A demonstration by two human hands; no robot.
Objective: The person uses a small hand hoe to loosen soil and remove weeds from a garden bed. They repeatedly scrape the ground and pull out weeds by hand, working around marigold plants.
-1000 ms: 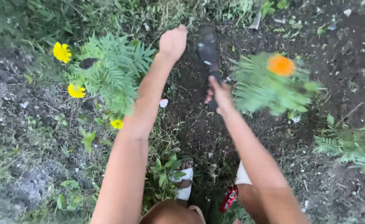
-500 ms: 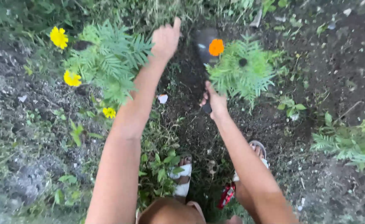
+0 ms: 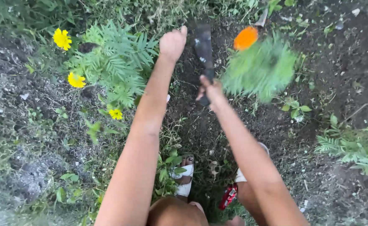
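Looking straight down over a garden bed. Right hand [image 3: 211, 90] wrapped around the handle of a dark trowel [image 3: 203, 50], fingers curled tight on the grip, thumb side up. Blade pointing away, flecked with soil, lying over the dark earth [image 3: 200, 125] in the middle of the bed – whether the tip actually touches the ground, cannot tell. Left hand [image 3: 172, 43] raised just beside the blade, closed into a loose fist, fingers pressed together and tucked under, thumb poking up; holding nothing that shows.

Right of the trowel, close beside it, a blurred green plant [image 3: 261, 69] with an orange flower [image 3: 246, 38] at its top left – too smeared to make out the leaves. Left of the raised fist, a ferny plant [image 3: 117, 62] with three yellow flowers: one far up on the left [image 3: 62, 38], one lower [image 3: 76, 80], a small one at the bottom [image 3: 115, 114]. Another feathery plant [image 3: 355, 146] at the right edge, well apart from both hands.

Down below, between the forearms, a foot in a white sandal [image 3: 184, 178] on the soil, and a small red object [image 3: 228, 196] near the right leg, kind not clear. Grass and weeds along the top and left side
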